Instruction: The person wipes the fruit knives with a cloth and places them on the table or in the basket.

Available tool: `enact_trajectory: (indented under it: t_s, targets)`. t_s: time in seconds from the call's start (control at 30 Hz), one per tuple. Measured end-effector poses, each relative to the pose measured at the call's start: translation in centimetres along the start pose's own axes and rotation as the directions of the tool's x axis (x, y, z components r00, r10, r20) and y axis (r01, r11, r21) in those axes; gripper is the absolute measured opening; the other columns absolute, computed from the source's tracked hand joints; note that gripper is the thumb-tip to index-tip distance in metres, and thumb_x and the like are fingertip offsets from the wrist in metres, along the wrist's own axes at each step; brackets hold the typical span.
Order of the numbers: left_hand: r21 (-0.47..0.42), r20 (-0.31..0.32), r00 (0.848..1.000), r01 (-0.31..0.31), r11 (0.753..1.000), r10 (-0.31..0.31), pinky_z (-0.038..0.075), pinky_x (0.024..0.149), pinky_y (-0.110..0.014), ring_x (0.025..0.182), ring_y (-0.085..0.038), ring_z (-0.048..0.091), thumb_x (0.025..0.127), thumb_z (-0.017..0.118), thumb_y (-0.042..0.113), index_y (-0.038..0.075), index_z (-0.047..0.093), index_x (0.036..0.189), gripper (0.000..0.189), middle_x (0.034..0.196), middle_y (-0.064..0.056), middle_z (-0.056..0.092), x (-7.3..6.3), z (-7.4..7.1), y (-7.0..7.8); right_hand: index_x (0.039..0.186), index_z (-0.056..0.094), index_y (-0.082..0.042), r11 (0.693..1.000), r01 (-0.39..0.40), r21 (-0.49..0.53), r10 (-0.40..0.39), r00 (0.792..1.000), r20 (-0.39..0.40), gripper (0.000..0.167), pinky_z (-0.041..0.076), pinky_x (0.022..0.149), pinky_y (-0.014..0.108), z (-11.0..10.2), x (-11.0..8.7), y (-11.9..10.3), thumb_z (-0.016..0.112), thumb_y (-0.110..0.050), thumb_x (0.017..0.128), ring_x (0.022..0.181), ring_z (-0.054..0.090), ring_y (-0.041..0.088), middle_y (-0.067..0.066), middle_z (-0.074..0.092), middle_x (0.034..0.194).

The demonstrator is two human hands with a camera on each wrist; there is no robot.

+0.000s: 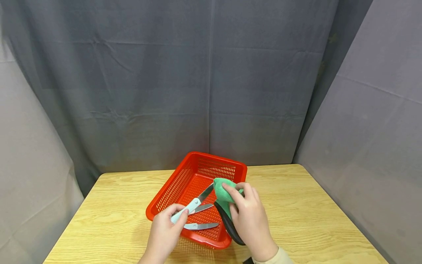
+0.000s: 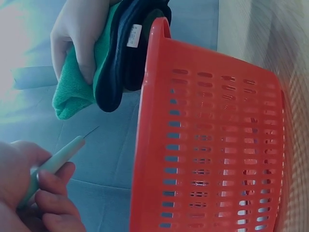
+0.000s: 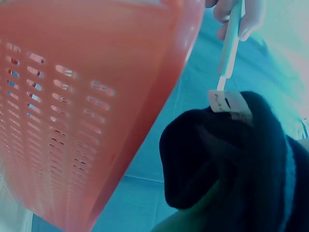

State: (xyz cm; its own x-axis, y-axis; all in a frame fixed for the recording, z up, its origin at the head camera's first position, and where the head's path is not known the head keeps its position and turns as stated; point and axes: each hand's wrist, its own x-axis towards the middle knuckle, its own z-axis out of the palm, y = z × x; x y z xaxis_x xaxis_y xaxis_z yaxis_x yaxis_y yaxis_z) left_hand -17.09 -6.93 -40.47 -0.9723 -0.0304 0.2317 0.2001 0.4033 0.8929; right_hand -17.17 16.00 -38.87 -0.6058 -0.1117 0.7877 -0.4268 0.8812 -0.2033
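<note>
My left hand (image 1: 165,227) grips a knife (image 1: 188,210) by its pale blue handle, with the blade slanting up to the right above a red plastic basket (image 1: 165,187). In my right hand (image 1: 252,218) is a folded cloth (image 1: 222,190), green on one face and black on the other. The cloth meets the tip end of the blade and hides it. A black fold (image 2: 110,82) with a white label hangs below the right fingers, beside the basket rim. Two more knives with pale handles, a lower one (image 1: 204,226) and an upper one (image 1: 203,208), lie in the basket beneath the hands.
The slotted basket stands on a light wood table (image 1: 306,212), near its middle. A grey curtain (image 1: 148,91) hangs behind the table, with paler cloth walls on the left and right (image 1: 372,121). A small black object (image 1: 248,260) shows by the right sleeve.
</note>
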Motion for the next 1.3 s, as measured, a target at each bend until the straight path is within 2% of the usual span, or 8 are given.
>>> enact_trajectory:
  t_s: [0.3, 0.43, 0.77, 1.03, 1.3]
  targets:
    - [0.020, -0.037, 0.999, -0.028, 0.999, 0.029, 0.037, 0.049, -0.021, 0.052, -0.004, 0.042, 0.092, 0.076, 0.017, 0.011, 0.075, 0.092, 0.006, 0.065, 0.004, 0.056, 0.3, 0.2, -0.7, 0.122, 0.075, -0.021, 0.989, 0.130, 0.073, -0.136, 0.988, 0.074, 0.059, 0.056, 0.068, 0.029, 0.5, -0.4, -0.6, 0.086, 0.006, 0.071, 0.086, 0.055, 0.017, 0.005, 0.061, 0.107]
    - [0.022, -0.035, 0.999, -0.032, 0.999, 0.033, 0.037, 0.049, -0.021, 0.053, -0.004, 0.042, 0.092, 0.076, 0.018, 0.012, 0.075, 0.092, 0.007, 0.064, 0.005, 0.055, 0.3, 0.2, -0.7, 0.122, 0.075, -0.022, 0.985, 0.153, 0.077, -0.159, 0.984, 0.084, 0.060, 0.054, 0.065, 0.027, 0.8, -0.6, -0.8, 0.086, 0.006, 0.070, 0.084, 0.054, 0.016, 0.003, 0.061, 0.106]
    - [0.009, -0.022, 0.998, -0.053, 0.999, 0.053, 0.036, 0.046, -0.021, 0.051, -0.004, 0.041, 0.091, 0.077, 0.017, 0.013, 0.074, 0.092, 0.005, 0.063, 0.005, 0.052, -0.2, 0.1, -0.1, 0.122, 0.075, -0.024, 0.989, 0.127, 0.072, -0.136, 0.982, 0.128, 0.060, 0.053, 0.065, 0.025, 0.9, -0.7, -1.1, 0.088, 0.004, 0.071, 0.084, 0.054, 0.014, 0.001, 0.061, 0.107]
    - [0.026, -0.039, 0.996, -0.084, 0.996, 0.085, 0.039, 0.047, -0.021, 0.051, -0.003, 0.044, 0.089, 0.078, 0.015, 0.012, 0.074, 0.091, 0.006, 0.063, 0.006, 0.054, -0.3, 0.1, 0.2, 0.122, 0.075, -0.024, 0.992, 0.102, 0.077, -0.110, 0.987, 0.113, 0.059, 0.056, 0.067, 0.027, 1.0, -0.8, -0.9, 0.088, 0.004, 0.071, 0.088, 0.056, 0.017, 0.002, 0.061, 0.108]
    - [0.041, -0.043, 0.991, -0.123, 0.992, 0.125, 0.039, 0.047, -0.021, 0.052, -0.003, 0.045, 0.087, 0.079, 0.012, 0.015, 0.075, 0.089, 0.006, 0.062, 0.008, 0.055, -0.4, 0.2, 0.0, 0.122, 0.075, -0.024, 0.998, 0.027, 0.054, -0.033, 0.993, 0.114, 0.060, 0.059, 0.067, 0.031, 1.3, -0.5, -0.4, 0.085, 0.008, 0.071, 0.090, 0.058, 0.020, 0.003, 0.060, 0.107]
